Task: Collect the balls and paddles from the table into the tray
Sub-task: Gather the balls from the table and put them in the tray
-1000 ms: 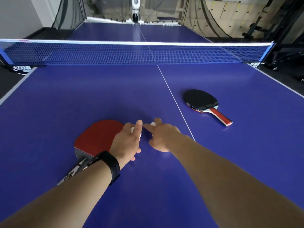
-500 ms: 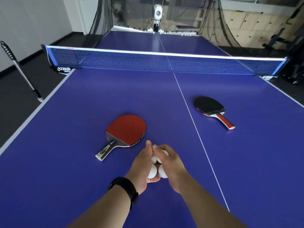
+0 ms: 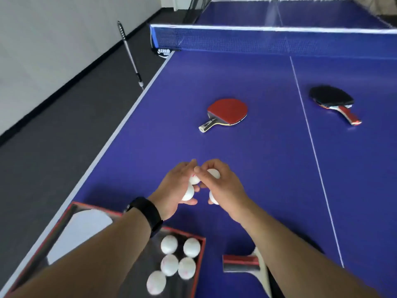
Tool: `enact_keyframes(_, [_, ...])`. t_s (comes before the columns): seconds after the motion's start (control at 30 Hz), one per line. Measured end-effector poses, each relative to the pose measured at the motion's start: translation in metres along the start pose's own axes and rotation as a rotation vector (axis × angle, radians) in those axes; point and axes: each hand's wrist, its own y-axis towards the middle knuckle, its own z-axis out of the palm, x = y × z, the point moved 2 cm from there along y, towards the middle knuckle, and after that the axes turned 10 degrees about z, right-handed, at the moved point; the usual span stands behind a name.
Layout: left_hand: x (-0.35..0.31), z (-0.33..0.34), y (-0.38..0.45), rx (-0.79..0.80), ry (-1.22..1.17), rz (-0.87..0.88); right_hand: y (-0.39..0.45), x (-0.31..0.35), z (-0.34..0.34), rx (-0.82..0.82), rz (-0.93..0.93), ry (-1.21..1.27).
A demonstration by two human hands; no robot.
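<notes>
Now, left hand: my left hand [image 3: 175, 186] is curled around white balls, two of them showing [image 3: 189, 193] between its fingers, with a black wristband [image 3: 148, 212] on the wrist.
Right hand: my right hand [image 3: 223, 188] is closed on more white balls [image 3: 214, 173], one peeking out by the fingers and another under the palm; its fingertips touch those of the left hand.
Where the hands are: both hang together above the blue tabletop [image 3: 247, 147], just beyond the tray's far edge.
Tray: a dark tray with a red rim [image 3: 200, 254] sits at the near left corner of the tabletop, partly under my left forearm.
Tray contents: five white balls [image 3: 169, 264] lie clustered at its right side; a pale paddle-shaped recess [image 3: 81, 231] fills its left part.
Red paddle: it [image 3: 227, 111] lies flat, red face up, left of the white centre line, handle pointing toward the near left.
Black paddle: it [image 3: 332, 98] lies right of the centre line, black face up, red handle pointing near right.
Third paddle: a paddle [image 3: 245, 263] lies beside the tray, mostly hidden under my right forearm.
Net: it [image 3: 268, 41] spans the tabletop beyond both far paddles.
Floor: a slim pole [image 3: 130, 52] leans by the tabletop's left edge.
</notes>
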Motion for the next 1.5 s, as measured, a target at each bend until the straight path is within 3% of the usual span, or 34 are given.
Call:
enact_keyframes(0.17, [0.031, -0.08, -0.057, -0.256, 0.087, -0.008, -0.041, -0.001, 0.066, 0.015, -0.077, -0.063])
enact_keyframes(0.33, [0.093, -0.125, -0.099, -0.375, 0.359, 0.034, -0.07, -0.018, 0.114, -0.025, -0.152, -0.217])
enact_keyframes(0.5, [0.144, -0.118, -0.119, -0.261, 0.596, 0.083, -0.088, -0.035, 0.141, -0.13, -0.166, -0.253])
enact_keyframes(0.6, [0.155, -0.103, -0.129, -0.209, 0.622, 0.154, -0.104, -0.05, 0.143, -0.233, -0.115, -0.232])
enact_keyframes(0.77, [0.148, -0.098, -0.14, -0.073, 0.634, 0.249, -0.128, -0.07, 0.154, -0.413, -0.152, -0.481])
enact_keyframes(0.87, [0.148, -0.103, -0.147, 0.01, 0.872, 0.399, -0.141, -0.077, 0.155, -0.505, -0.175, -0.545])
enact_keyframes(0.93, [0.154, -0.107, -0.151, 0.084, 0.965, 0.393, -0.152, -0.083, 0.155, -0.549, -0.171, -0.584])
enact_keyframes(1.13, [0.159, -0.093, -0.169, 0.079, 0.801, 0.408, -0.184, -0.117, 0.17, -0.562, -0.11, -0.664])
enact_keyframes(1.33, [0.168, -0.107, -0.181, 0.082, 1.067, 0.411, -0.191, -0.132, 0.19, -0.553, -0.108, -0.831])
enact_keyframes(1.5, [0.169, -0.109, -0.184, 0.086, 0.95, 0.399, -0.19, -0.135, 0.189, -0.528, -0.06, -0.889])
